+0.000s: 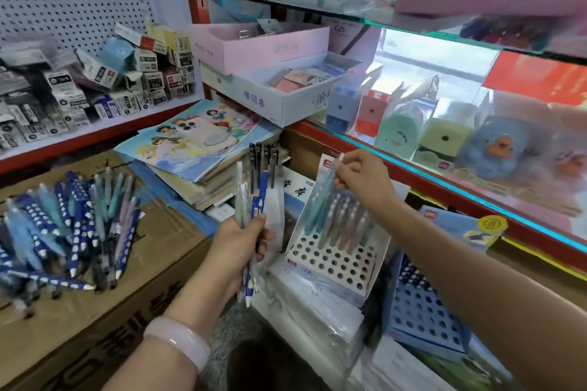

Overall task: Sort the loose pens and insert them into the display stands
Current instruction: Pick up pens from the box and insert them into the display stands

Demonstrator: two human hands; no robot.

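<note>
My left hand (236, 251) grips a bunch of pens (251, 200), some blue with white spots, some pale. My right hand (362, 178) pinches the top of a teal pen (320, 200) whose tip is down at the back left of the white display stand (333, 263). That stand has many round holes, and several pastel pens (346, 225) stand in its rear rows. A blue display stand (422, 311) with holes lies to the right, under my right forearm. A heap of loose pens (63, 232) lies on a cardboard box (127, 311) at the left.
A stack of picture books with a phone (203, 133) on top sits behind the stands. Several black pens (263, 165) stand upright near it. Boxed refills (95, 82) fill the left shelf. A red-edged glass shelf (444, 187) with sharpeners runs along the right.
</note>
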